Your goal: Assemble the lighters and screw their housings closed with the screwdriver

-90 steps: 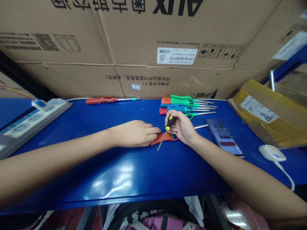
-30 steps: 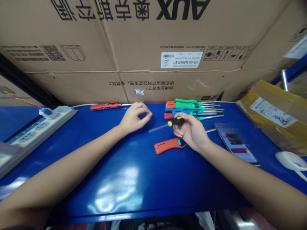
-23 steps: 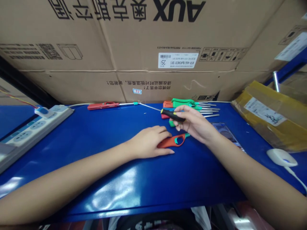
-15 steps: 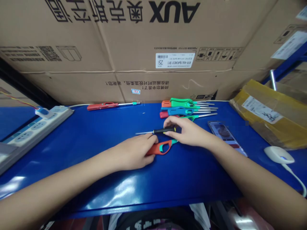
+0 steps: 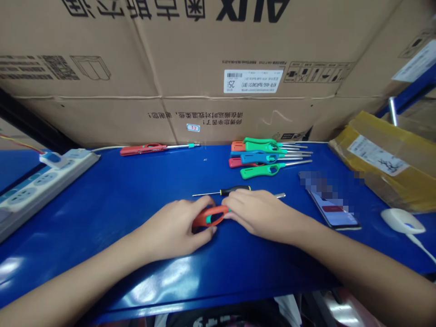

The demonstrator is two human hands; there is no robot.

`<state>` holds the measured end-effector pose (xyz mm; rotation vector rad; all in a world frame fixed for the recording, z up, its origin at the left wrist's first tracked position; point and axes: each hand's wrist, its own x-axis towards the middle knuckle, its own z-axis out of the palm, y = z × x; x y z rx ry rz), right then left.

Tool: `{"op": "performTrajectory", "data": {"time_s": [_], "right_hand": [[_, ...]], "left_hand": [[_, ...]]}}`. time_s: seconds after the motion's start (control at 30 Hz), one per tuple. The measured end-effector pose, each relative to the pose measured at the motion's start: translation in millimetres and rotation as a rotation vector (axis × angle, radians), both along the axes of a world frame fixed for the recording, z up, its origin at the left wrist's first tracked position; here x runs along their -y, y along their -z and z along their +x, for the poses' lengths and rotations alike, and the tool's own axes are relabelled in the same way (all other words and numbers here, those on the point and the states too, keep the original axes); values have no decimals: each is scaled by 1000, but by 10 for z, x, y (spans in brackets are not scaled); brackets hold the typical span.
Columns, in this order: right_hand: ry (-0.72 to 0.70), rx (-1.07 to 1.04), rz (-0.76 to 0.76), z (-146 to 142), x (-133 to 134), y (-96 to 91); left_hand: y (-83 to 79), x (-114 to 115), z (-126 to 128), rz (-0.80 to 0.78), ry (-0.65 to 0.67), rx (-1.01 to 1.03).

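An orange long-nosed gas lighter (image 5: 200,219) with a green trigger lies between my hands, low over the blue table. My left hand (image 5: 179,227) is wrapped round its handle end, fingers closed. My right hand (image 5: 255,211) pinches it at the front, by the green collar; the fingers hide that part, and the silver nozzle tip shows beyond the hand. Just behind my right hand rests a black and yellow screwdriver (image 5: 235,190), its thin shaft pointing left; whether the fingers touch its handle is not clear.
Several coloured gas lighters (image 5: 260,158) are stacked at the back. A red gas lighter (image 5: 145,149) lies back left. A power strip (image 5: 44,177) lines the left edge. On the right are a phone (image 5: 335,213), a white oval device (image 5: 402,221) and a yellow-taped parcel (image 5: 384,159).
My right hand has let go of the screwdriver, now lying on the table, and has moved down onto the orange lighter's front. My left hand has shifted slightly left with the lighter.
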<state>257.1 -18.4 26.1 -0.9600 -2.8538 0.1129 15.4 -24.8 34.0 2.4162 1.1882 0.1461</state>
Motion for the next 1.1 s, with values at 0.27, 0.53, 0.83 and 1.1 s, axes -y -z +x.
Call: {"op": "performTrajectory", "data": {"time_s": [0.27, 0.53, 0.83, 1.1], "right_hand": [[-91, -7, -34, -42, 0, 25], [-48, -29, -197, 73, 86, -284], [140, 5, -136, 486, -153, -381], [108, -19, -224, 551, -278, -328]], "left_hand": [[-1, 29, -9, -304, 43, 88], [-94, 180, -62, -299, 28, 48], [-147, -3, -213, -340, -27, 40], [-104, -22, -202, -429, -54, 85]]}}
